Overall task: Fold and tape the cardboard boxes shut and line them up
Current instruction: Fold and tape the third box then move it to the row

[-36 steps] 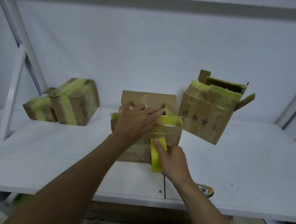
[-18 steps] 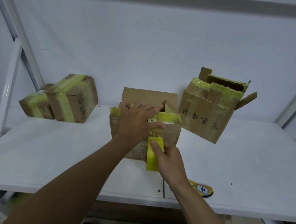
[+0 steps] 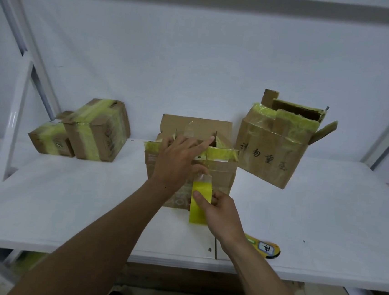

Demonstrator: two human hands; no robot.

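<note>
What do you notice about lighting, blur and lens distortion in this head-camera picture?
Head view: light dim, flat, bluish, with hardly any shadows on the table. Head view: the yellow object at its near edge is smeared; the left hand slightly soft. Head view: side frame posts splay outward, probably wide-angle distortion.

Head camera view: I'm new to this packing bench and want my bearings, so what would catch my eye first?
The yellow tape roll stands out at centre front, gripped by the right hand against the middle cardboard box, whose top the left hand presses. Right of it stands a taller open box; far left, a large taped box and a small taped box sit side by side.
</note>
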